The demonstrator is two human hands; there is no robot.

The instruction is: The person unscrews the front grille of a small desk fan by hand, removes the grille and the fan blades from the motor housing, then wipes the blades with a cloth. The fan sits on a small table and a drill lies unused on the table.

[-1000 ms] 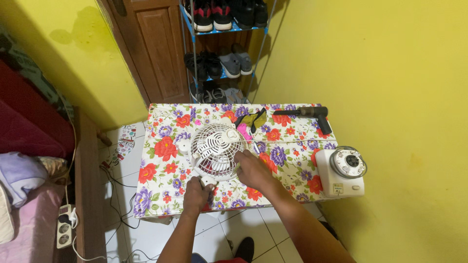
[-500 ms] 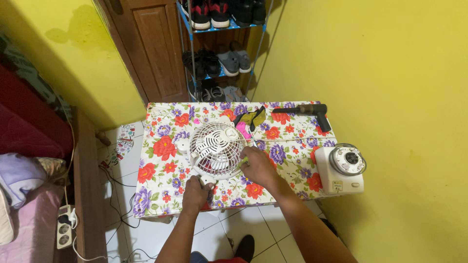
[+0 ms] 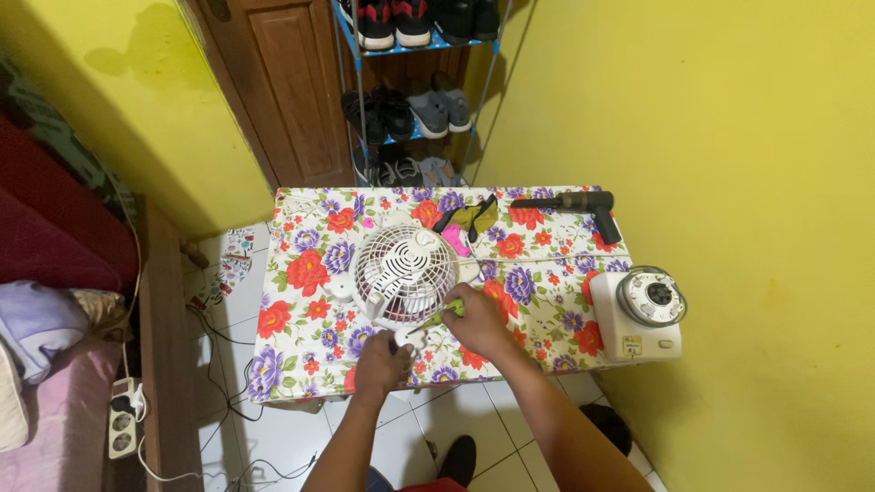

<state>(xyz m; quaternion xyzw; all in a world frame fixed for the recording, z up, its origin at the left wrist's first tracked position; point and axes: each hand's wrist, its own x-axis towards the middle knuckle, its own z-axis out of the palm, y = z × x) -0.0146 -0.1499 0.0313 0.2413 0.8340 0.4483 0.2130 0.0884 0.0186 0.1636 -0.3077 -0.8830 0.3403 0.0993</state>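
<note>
On the flowered tablecloth (image 3: 301, 273), at the middle of the table: small white fan (image 3: 404, 271), grille up, lying flat. At its 6 o'clock edge, left hand (image 3: 381, 363), fingers curled in toward the fan's base, seemingly gripping a white part there; exact hold hidden by the knuckles. At the fan's 4 o'clock, right hand (image 3: 474, 319), fingers bent together and pressed at the grille rim, a sliver of green (image 3: 452, 312) showing beneath them; whether pinched or merely covered, cannot tell. At 1 o'clock from the fan, just beside it, a bundle of green, black and pink cloth (image 3: 467, 221). Further toward 2 o'clock, near the table's far corner, a dark pistol-shaped tool (image 3: 583, 208). At 3 o'clock, well apart, on the table's right edge, a white box-shaped motor unit (image 3: 636, 314) with a round metal top. Beyond the table at 12 o'clock, a shoe rack (image 3: 415, 100) against a wooden door.
</note>
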